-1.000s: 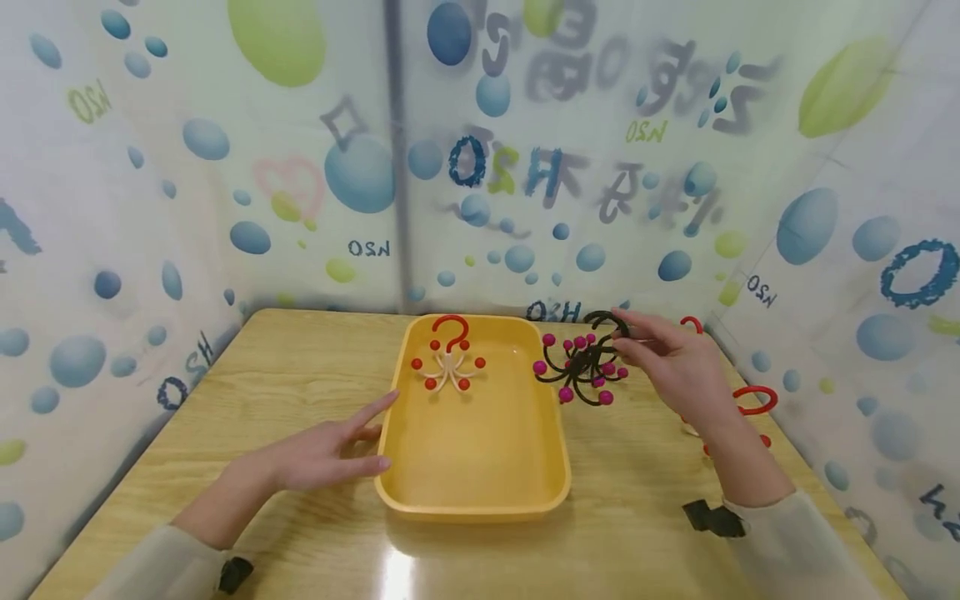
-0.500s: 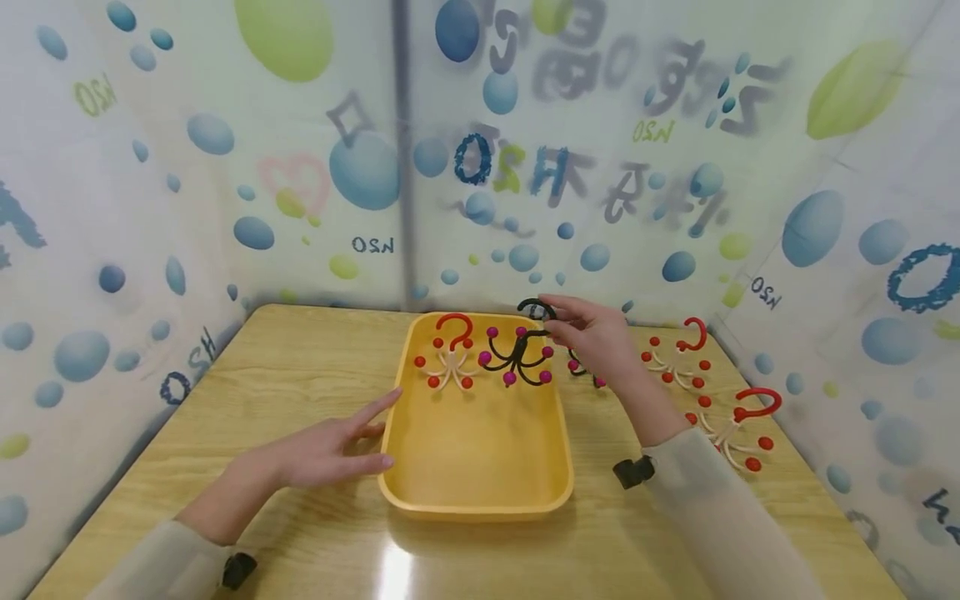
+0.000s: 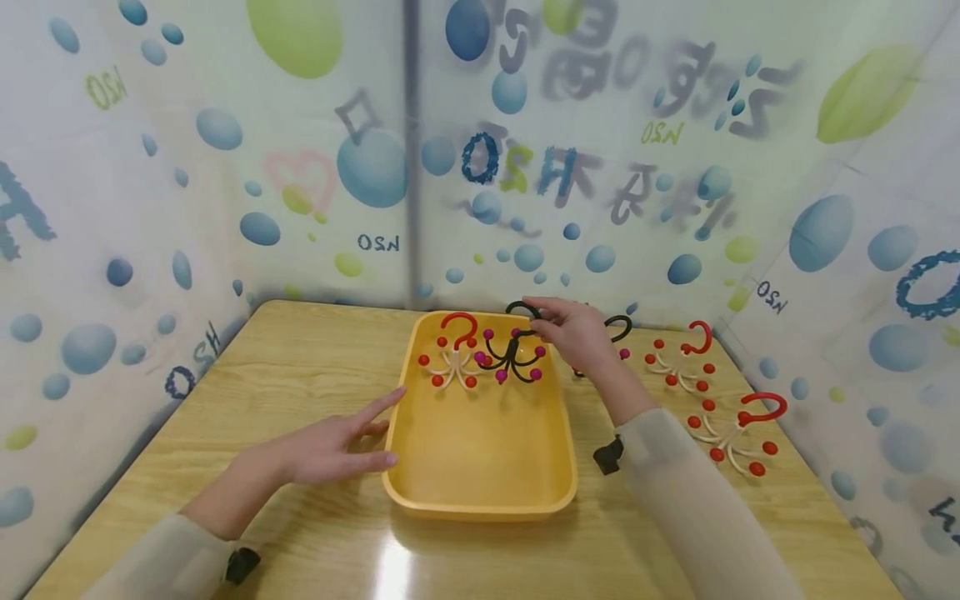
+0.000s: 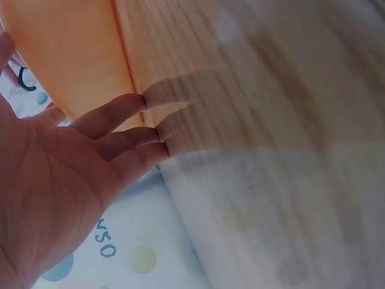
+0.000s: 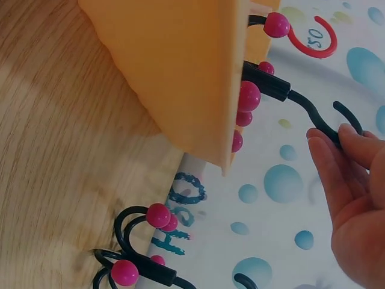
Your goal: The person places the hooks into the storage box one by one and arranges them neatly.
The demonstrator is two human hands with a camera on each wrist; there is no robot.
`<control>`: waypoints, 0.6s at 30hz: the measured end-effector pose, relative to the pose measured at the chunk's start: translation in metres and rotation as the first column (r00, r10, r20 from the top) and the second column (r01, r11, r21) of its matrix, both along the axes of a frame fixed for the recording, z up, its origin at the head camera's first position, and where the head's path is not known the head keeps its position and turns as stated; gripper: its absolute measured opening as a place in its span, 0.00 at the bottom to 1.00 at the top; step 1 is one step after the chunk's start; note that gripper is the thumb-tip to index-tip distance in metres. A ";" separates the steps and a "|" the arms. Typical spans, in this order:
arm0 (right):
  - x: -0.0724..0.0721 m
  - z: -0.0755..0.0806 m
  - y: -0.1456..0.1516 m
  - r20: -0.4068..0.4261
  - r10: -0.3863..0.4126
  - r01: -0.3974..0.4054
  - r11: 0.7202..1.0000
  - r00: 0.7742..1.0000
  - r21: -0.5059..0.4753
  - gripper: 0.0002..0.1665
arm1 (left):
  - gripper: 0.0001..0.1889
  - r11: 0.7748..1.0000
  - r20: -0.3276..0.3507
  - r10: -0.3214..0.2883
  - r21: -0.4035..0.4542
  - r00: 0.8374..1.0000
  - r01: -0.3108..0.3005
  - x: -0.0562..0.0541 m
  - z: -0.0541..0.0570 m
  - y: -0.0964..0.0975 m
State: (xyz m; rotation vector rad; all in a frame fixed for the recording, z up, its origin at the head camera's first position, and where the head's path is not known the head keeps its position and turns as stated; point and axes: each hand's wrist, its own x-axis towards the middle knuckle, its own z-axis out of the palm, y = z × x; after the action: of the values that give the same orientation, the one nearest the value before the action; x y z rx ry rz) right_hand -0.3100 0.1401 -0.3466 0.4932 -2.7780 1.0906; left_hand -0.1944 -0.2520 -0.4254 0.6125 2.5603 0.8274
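My right hand (image 3: 573,332) pinches the curved hook of a black scalp massager (image 3: 513,353) with magenta ball-tipped prongs. In the head view its prongs are inside the back right of the yellow tray (image 3: 480,507); I cannot tell if they rest on the bottom. Right beside it in the tray is a cream massager (image 3: 454,363) with a red hook and red balls. My left hand (image 3: 322,450) touches the tray's left side, fingers spread and nearly straight. The right wrist view shows the black hook (image 5: 319,120) between thumb and fingers, the tray wall hiding part of the prongs.
Another black massager (image 3: 619,327) stands on the table right of the tray, partly hidden by my right hand; the right wrist view shows its magenta balls (image 5: 125,273). Two red-hooked massagers (image 3: 681,367) stand at the table's right. Patterned walls (image 3: 337,208) enclose the table's back and sides.
My right hand has carried the black massager leftward and down from right of the tray into its back right part. The left hand stays at the tray's left side.
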 end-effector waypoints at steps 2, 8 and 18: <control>-0.004 -0.001 0.000 0.008 0.009 -0.009 1.000 1.000 0.025 0.26 | 0.49 1.000 -0.001 -0.003 0.000 1.000 0.003 0.000 0.000 0.000; -0.016 -0.005 0.000 0.049 0.040 -0.042 0.998 0.998 0.047 0.26 | 0.50 1.000 -0.003 -0.003 0.003 1.000 0.003 0.000 0.002 0.001; -0.025 -0.017 -0.003 0.119 0.044 -0.052 0.997 0.992 0.062 0.27 | 0.49 1.000 -0.002 -0.005 -0.006 1.000 0.005 0.001 0.002 0.001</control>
State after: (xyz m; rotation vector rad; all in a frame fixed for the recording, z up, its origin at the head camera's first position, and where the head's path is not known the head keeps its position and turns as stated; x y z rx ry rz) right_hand -0.3355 0.1376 -0.3631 0.5220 -2.9263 1.0751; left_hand -0.1938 -0.2510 -0.4233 0.6175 2.5609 0.8178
